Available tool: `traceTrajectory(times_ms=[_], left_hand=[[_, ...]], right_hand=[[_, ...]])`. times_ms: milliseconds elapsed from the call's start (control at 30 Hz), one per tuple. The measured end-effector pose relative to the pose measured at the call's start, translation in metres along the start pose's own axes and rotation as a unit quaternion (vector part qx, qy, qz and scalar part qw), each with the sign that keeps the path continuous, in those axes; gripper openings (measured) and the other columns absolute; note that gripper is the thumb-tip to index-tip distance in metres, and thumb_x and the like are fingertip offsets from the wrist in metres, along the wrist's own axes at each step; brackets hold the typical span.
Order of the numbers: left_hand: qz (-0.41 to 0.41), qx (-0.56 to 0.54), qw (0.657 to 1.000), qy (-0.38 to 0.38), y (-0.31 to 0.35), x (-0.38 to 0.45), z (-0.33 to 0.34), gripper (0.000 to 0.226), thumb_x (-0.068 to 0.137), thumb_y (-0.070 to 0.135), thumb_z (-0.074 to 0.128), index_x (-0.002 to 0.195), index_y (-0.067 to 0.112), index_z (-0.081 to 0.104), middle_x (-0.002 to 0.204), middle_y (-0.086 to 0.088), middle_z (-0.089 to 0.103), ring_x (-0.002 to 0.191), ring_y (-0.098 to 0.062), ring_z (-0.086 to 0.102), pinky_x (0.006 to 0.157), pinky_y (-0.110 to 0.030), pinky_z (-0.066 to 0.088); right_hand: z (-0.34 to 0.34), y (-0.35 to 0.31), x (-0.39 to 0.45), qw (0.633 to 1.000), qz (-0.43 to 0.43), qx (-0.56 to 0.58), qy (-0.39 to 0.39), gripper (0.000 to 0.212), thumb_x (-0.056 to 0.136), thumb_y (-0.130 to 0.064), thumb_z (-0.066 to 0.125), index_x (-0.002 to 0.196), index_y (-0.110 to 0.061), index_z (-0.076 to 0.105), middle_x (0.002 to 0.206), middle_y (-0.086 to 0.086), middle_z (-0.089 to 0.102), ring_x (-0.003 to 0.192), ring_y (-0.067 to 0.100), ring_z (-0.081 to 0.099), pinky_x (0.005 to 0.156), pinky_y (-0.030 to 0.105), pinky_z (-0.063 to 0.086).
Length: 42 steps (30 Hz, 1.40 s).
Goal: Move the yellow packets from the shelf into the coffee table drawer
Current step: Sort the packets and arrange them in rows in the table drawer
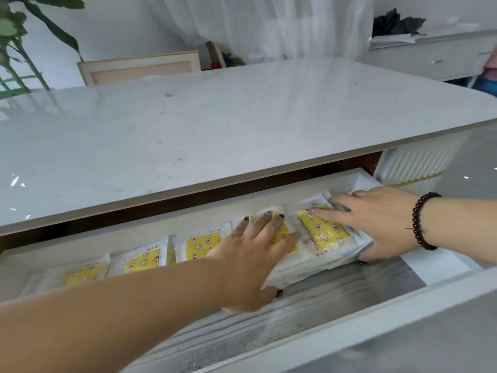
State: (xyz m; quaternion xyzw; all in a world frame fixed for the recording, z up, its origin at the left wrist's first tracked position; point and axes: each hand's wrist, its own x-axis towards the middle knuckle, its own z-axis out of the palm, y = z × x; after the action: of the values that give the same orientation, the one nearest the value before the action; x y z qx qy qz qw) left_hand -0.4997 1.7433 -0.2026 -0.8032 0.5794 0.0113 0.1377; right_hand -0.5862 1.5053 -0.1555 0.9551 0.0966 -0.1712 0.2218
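Coffee table drawer point(403, 313) pulled out beneath the pale marble-look surface point(215, 125); drawer floor grey with a wood-grain pattern, walls white. Yellow packets point(204, 242) lie in a row along the drawer's back wall, running from the left end toward the right; each has a clear or white wrapper with a yellow patterned centre. Rightmost packets sit as a stack point(320, 238), its top packet tilted slightly against the row. Left hand point(258, 254) lies flat on the packets just left of the stack, fingers straight and spread, dark polish on the nails, thumb down at the near edge of the packets, touching the drawer floor area. Right hand point(376, 224) comes in from the right, fingers extended across the top of the stack, thumb tucked along its near right side; the hand presses and cradles the stack rather than lifting it. Whether the thumb actually curls under the stack cannot be told. A dark beaded bracelet point(425, 222) sits on the right wrist. Both forearms bare. Behind the surface: a light wooden chair back point(139, 67), green plant leaves point(16, 36) at far left, sheer white curtain point(269, 25), and a white cabinet point(430, 57) at upper right with dark items on top, too blurred to identify.
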Motion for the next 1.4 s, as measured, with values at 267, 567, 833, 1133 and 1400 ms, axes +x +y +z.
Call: traceTrajectory(times_ms=[267, 567, 833, 1133, 1400], left_hand=[[0.000, 0.035, 0.999, -0.031, -0.003, 0.003, 0.002, 0.082, 0.093, 0.063, 0.030, 0.148, 0.031, -0.022, 0.160, -0.008, -0.018, 0.147, -0.030, -0.018, 0.119, -0.054, 0.001], [-0.070, 0.004, 0.997, -0.026, -0.027, -0.074, -0.058, 0.065, 0.098, 0.054, 0.027, 0.153, 0.027, 0.003, 0.161, -0.003, 0.000, 0.148, -0.022, 0.005, 0.118, -0.038, 0.015], [-0.189, -0.080, 0.977, -0.049, -0.042, -0.218, -0.087, 0.034, 0.095, 0.048, 0.031, 0.123, 0.042, 0.049, 0.117, 0.015, 0.061, 0.106, -0.014, 0.058, 0.091, -0.037, 0.049], [-0.208, -0.170, 0.962, -0.045, -0.011, -0.265, -0.090, 0.026, 0.095, 0.042, 0.040, 0.114, 0.040, 0.058, 0.101, 0.019, 0.059, 0.094, -0.010, 0.057, 0.090, -0.034, 0.050], [-0.148, -0.061, 0.986, -0.053, -0.010, -0.266, -0.089, 0.030, 0.094, 0.046, 0.047, 0.122, 0.037, 0.052, 0.116, 0.010, 0.062, 0.108, -0.017, 0.058, 0.086, -0.034, 0.048]], right_hand=[[-0.008, -0.005, 0.004, 0.999, 0.025, -0.045, -0.014, 0.108, 0.076, -0.069, 0.055, 0.145, -0.039, -0.021, 0.143, -0.001, 0.029, 0.117, 0.019, 0.049, 0.083, 0.032, 0.048], [-0.117, -0.040, -0.030, 0.992, 0.018, 0.121, 0.012, 0.078, 0.084, -0.067, 0.046, 0.149, -0.037, 0.014, 0.138, -0.011, 0.046, 0.102, 0.005, 0.047, 0.081, 0.021, 0.039], [-0.188, -0.118, -0.074, 0.993, -0.077, 0.065, 0.064, 0.037, 0.100, -0.039, 0.033, 0.135, -0.036, 0.043, 0.129, -0.009, 0.054, 0.116, 0.012, 0.051, 0.097, 0.034, 0.044], [-0.184, -0.178, -0.071, 0.986, -0.063, 0.147, 0.053, 0.036, 0.097, -0.039, 0.044, 0.130, -0.027, 0.052, 0.120, -0.005, 0.063, 0.102, 0.014, 0.056, 0.086, 0.028, 0.044], [-0.155, -0.181, -0.071, 0.989, -0.041, 0.124, 0.068, 0.024, 0.094, -0.038, 0.049, 0.114, -0.028, 0.059, 0.109, -0.003, 0.064, 0.093, 0.018, 0.058, 0.070, 0.025, 0.039]])
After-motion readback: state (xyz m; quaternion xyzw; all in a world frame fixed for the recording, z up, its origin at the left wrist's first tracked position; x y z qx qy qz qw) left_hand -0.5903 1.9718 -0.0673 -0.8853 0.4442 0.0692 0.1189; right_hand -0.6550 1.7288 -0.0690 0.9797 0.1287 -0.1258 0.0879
